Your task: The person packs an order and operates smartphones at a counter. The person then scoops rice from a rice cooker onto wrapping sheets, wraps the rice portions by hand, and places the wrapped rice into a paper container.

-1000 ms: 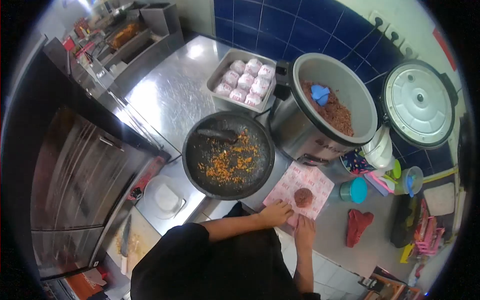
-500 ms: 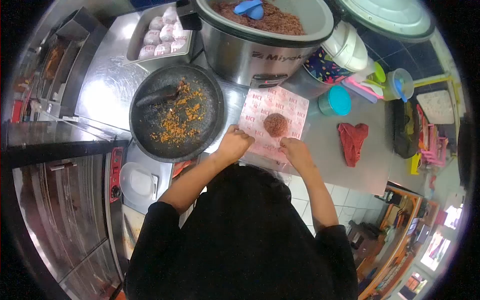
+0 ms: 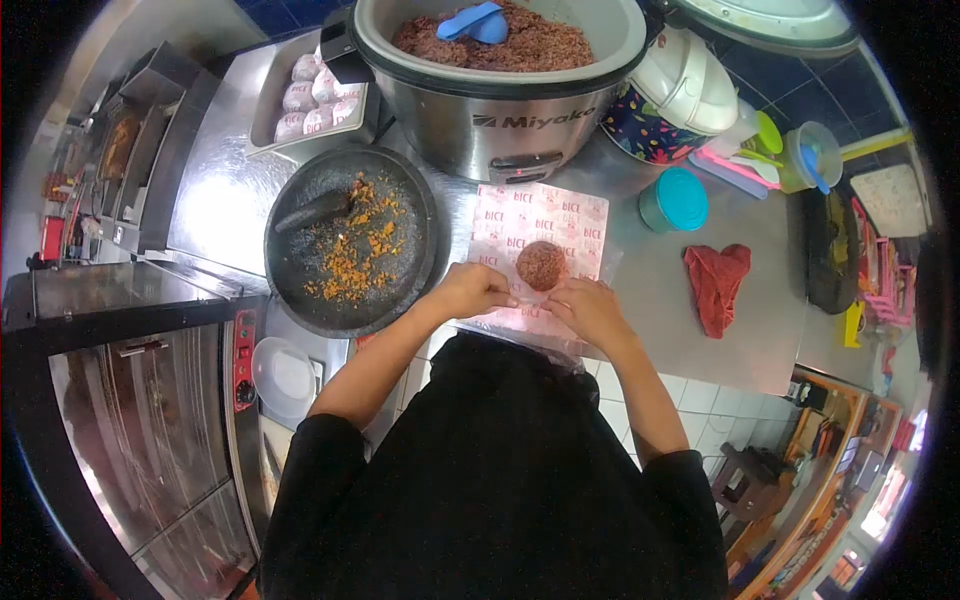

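A round ball of reddish-brown rice [image 3: 541, 265] rests on a pink and white printed paper sheet [image 3: 540, 215]. My left hand [image 3: 473, 291] is at the sheet's near left, fingers pinched on the paper. My right hand [image 3: 592, 312] lies just below the rice ball, its fingers also pinched on the paper. The two hands' fingertips are close together. Beyond the paper stands a large steel cooker [image 3: 480, 125] of brown rice [image 3: 520, 45] with a blue scoop [image 3: 474, 22] in it. To the left is a dark stone mortar [image 3: 400, 300] holding orange crumbs [image 3: 352, 262] and a pestle [image 3: 312, 211].
A metal tray [image 3: 367, 112] of paper-wrapped balls [image 3: 298, 97] stands at the back left. Right of the paper are a turquoise-lidded tub [image 3: 680, 200], a red cloth [image 3: 716, 285] and a patterned container [image 3: 640, 125]. A glass-fronted cabinet [image 3: 150, 420] is at left.
The view has shifted and turned. My hands have moved closer together along the paper's near edge than half a second ago.
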Demonstrator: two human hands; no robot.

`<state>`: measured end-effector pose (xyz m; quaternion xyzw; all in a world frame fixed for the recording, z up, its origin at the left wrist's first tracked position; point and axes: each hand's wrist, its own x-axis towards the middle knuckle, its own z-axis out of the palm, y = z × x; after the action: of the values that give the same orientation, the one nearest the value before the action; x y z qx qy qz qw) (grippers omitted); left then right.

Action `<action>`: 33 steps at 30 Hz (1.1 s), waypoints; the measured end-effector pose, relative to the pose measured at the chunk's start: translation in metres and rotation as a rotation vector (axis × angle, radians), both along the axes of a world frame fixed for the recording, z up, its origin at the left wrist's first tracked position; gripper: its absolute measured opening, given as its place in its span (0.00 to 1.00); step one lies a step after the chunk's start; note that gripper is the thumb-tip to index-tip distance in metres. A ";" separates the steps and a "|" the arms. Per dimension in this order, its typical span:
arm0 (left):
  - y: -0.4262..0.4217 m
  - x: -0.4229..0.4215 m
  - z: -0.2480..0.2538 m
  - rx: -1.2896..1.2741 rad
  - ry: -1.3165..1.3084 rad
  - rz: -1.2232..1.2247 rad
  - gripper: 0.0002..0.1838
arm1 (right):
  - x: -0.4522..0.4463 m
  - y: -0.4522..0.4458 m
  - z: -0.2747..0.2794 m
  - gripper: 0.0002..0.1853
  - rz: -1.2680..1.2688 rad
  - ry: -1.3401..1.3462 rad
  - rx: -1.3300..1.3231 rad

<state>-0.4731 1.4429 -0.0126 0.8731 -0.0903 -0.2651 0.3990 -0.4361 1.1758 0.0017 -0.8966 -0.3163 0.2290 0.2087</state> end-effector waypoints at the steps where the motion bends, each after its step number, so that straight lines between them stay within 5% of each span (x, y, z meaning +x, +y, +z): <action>1: 0.001 0.000 0.000 0.002 0.000 -0.002 0.15 | 0.000 -0.001 0.001 0.14 -0.002 0.000 0.002; 7: -0.003 -0.009 -0.001 0.103 -0.196 -0.014 0.16 | 0.001 -0.007 0.007 0.13 -0.142 0.220 -0.070; 9: -0.007 -0.013 -0.003 0.047 -0.467 0.017 0.10 | -0.008 -0.016 -0.001 0.12 -0.080 -0.070 0.043; 13: -0.005 -0.025 0.008 0.222 -0.551 -0.058 0.07 | -0.014 -0.029 -0.024 0.11 -0.061 -0.169 -0.042; 15: -0.001 -0.032 -0.003 0.278 -0.566 -0.007 0.10 | -0.015 -0.042 -0.035 0.08 -0.221 -0.114 0.100; 20: 0.014 -0.056 -0.040 0.274 -0.588 0.040 0.12 | -0.020 -0.062 -0.038 0.07 -0.157 -0.212 0.271; 22: 0.013 -0.062 -0.039 0.083 -0.480 0.198 0.09 | -0.021 -0.059 -0.040 0.08 -0.114 -0.247 0.324; 24: 0.013 -0.053 -0.046 -0.056 -0.546 0.252 0.07 | -0.022 -0.053 -0.048 0.09 -0.400 -0.185 0.458; 26: 0.007 -0.047 -0.049 -0.318 0.050 0.770 0.13 | -0.009 -0.048 -0.051 0.12 -0.629 -0.009 0.414; 27: 0.002 -0.041 -0.045 -0.282 -0.057 0.786 0.19 | -0.001 -0.044 -0.051 0.15 -0.850 0.164 0.366; 31: -0.009 -0.026 -0.066 -0.270 0.014 0.993 0.20 | 0.012 -0.038 -0.074 0.20 -0.898 0.079 0.359; 33: -0.011 -0.024 -0.071 -0.026 -0.224 0.966 0.19 | 0.011 -0.033 -0.073 0.22 -0.937 0.066 0.301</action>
<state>-0.4971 1.4320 -0.0840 0.8333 0.2789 0.0468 0.4750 -0.4252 1.1423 -0.0713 -0.8946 0.0983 0.0904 0.4264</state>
